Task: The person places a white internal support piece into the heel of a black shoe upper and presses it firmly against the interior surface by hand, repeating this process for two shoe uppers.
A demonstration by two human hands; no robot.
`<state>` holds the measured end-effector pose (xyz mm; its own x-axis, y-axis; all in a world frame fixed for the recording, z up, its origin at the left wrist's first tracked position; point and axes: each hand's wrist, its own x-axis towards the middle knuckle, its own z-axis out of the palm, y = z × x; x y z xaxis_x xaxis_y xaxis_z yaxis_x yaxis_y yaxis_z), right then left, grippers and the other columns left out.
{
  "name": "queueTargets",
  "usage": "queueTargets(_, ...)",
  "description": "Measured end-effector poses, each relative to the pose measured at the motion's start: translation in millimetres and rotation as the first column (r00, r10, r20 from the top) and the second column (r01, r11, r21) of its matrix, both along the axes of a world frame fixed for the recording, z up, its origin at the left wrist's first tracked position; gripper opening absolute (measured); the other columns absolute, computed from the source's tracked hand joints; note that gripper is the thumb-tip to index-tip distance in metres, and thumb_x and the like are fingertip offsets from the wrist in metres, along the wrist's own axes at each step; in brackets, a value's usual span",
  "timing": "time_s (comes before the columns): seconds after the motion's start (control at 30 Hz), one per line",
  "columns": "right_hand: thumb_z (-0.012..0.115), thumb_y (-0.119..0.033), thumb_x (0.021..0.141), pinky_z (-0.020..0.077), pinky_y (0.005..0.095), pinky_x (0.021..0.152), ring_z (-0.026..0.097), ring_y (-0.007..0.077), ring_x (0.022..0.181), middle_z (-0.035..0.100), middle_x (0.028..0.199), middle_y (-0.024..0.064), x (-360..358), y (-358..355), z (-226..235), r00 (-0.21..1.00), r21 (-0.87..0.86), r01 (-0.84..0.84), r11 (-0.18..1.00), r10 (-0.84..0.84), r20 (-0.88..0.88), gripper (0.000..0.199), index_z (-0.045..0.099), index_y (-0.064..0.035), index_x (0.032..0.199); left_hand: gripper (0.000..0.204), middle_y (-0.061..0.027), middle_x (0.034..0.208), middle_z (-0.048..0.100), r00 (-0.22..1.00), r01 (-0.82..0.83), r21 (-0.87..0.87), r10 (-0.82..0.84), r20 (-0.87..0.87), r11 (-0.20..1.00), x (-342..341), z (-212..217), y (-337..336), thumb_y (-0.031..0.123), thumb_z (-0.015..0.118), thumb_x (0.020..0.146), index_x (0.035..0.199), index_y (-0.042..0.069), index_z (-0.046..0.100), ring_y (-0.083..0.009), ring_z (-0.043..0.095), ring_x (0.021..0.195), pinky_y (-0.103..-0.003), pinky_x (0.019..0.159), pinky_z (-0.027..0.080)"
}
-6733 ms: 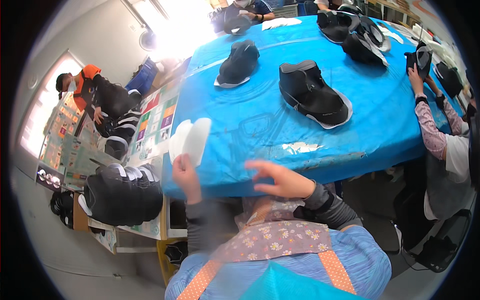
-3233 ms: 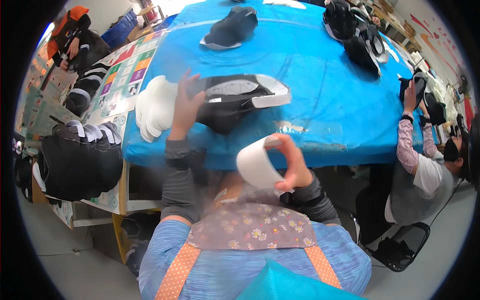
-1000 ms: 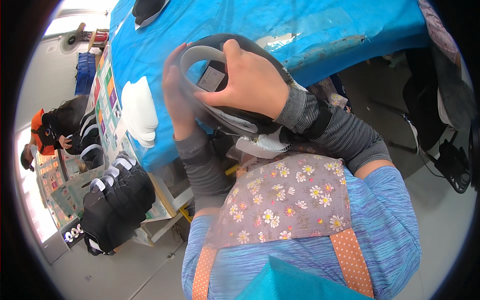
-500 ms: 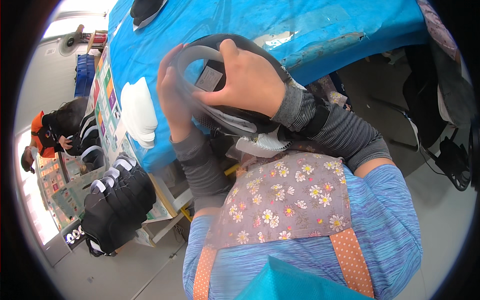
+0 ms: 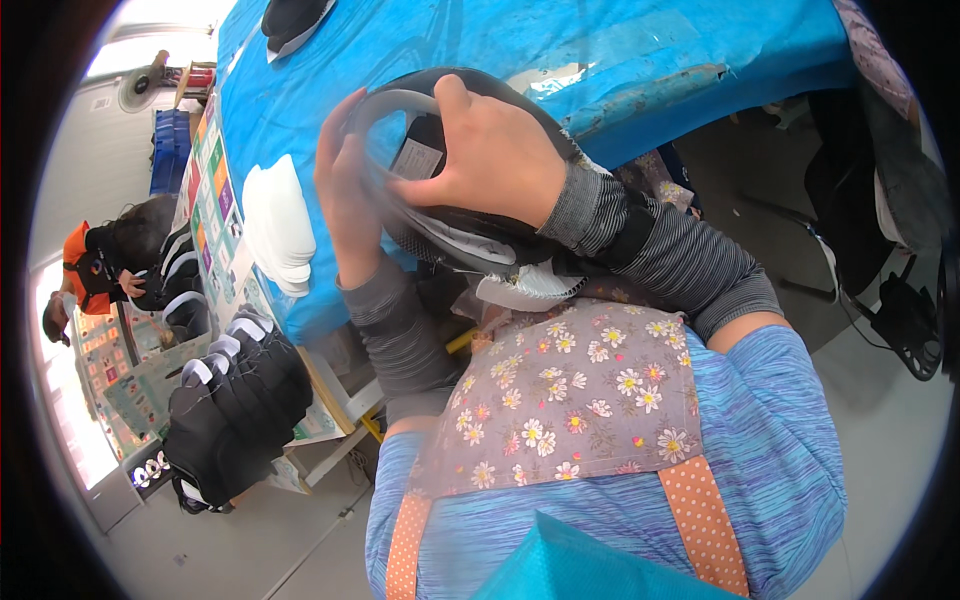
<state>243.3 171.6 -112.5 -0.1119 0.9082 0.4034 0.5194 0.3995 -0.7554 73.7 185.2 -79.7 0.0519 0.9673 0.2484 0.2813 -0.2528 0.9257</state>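
Both my hands hold a black shoe upper (image 5: pixel 530 108) above the near edge of the blue-covered table (image 5: pixel 440 30). My right hand (image 5: pixel 500 155) grips its light grey padded collar (image 5: pixel 402 100), the thumb reaching into the opening and the fingers curled over the side. My left hand (image 5: pixel 348 195) wraps the collar's left side, with some fingers behind it and a little blurred. A pale label (image 5: pixel 417 160) shows inside the opening. A white flap with a ragged edge (image 5: pixel 530 288) hangs below the upper, close to my flowered apron (image 5: pixel 570 400).
Stacked white shaped pieces (image 5: pixel 278 225) lie left on the blue cover. Several black uppers (image 5: pixel 240 410) stand together at the left table's edge. A black shoe piece (image 5: pixel 292 22) rests at the far side. Another person (image 5: pixel 88 265) works at far left. A chair (image 5: pixel 895 315) stands right.
The collar and label have tilted slightly in my grip, and the white flap has shifted a little right. Both hands keep hold of the upper.
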Motion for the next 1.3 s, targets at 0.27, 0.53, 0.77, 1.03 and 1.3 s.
queueTargets(0.27, 0.077, -0.065, 0.071, 0.0604, 0.0368, 0.069, 0.074, 0.0307, 0.081, 0.071, 0.086, 0.0169, -1.0, 0.1, 0.5, 0.994, -0.025, -0.017, 1.000, 0.019, 0.105, 0.080, 0.052, 0.0038, 0.103, 0.057, -0.0196, 0.134, 0.059, 0.999, 0.031, -0.041, -0.031, 0.014, 0.999, -4.7, 3.3, -3.5, 0.026, 0.044, 0.093, 0.138, -0.008, 0.052, -0.0262, 0.055, 0.126, -0.035, 0.112, 0.036)
queueTargets(0.53, 0.078, -0.064, 0.071, 0.0603, 0.0362, 0.070, 0.074, 0.0311, 0.081, 0.070, 0.086, 0.0178, -1.1, 0.5, 2.7, 0.996, -0.009, -0.055, 0.998, 0.055, 0.076, 0.078, 0.053, 0.0035, 0.102, 0.042, -0.0091, 0.116, 0.068, 0.916, 0.054, -0.055, -0.072, -0.395, 0.997, -5.8, 48.3, -5.7, 0.023, 0.060, 0.095, 0.130, 0.000, 0.063, -0.0145, 0.062, 0.098, -0.026, 0.085, 0.048)
queueTargets(0.77, 0.079, -0.063, 0.069, 0.0587, 0.0373, 0.075, 0.071, 0.0303, 0.084, 0.069, 0.084, 0.0168, -7.3, -2.5, 5.4, 0.980, 0.051, -0.176, 0.983, 0.170, 0.101, 0.077, 0.053, 0.0024, 0.101, 0.026, -0.0108, 0.083, 0.071, 0.348, 0.030, -0.055, -0.062, -0.936, 0.998, 9.2, 103.0, -1.6, 0.023, 0.072, 0.091, 0.112, 0.008, 0.071, -0.0200, 0.070, 0.072, -0.033, 0.061, 0.050)
queueTargets(1.03, 0.080, -0.061, 0.069, 0.0582, 0.0381, 0.075, 0.070, 0.0329, 0.085, 0.068, 0.086, 0.0181, -12.7, -1.9, 7.2, 0.971, 0.051, -0.239, 0.970, 0.238, 0.034, 0.078, 0.052, 0.0035, 0.102, 0.021, -0.0175, 0.083, 0.071, 0.151, -0.001, 0.083, 0.082, -0.985, 0.997, 4.0, 92.6, -5.8, 0.022, 0.069, 0.092, 0.097, 0.003, 0.064, -0.0363, 0.068, 0.072, -0.042, 0.061, 0.049)
queueTargets(1.3, 0.081, -0.062, 0.069, 0.0559, 0.0398, 0.086, 0.067, 0.0341, 0.099, 0.064, 0.104, 0.0226, -19.4, -13.7, -5.7, 0.998, 0.136, -0.062, 0.989, 0.065, -0.021, 0.083, 0.050, 0.0062, 0.106, 0.016, -0.0218, 0.082, 0.068, 0.289, -0.084, 0.068, 0.089, -0.953, 0.994, 4.2, 81.9, 0.2, 0.020, 0.061, 0.092, 0.093, 0.004, 0.063, -0.0439, 0.066, 0.081, -0.046, 0.066, 0.051)
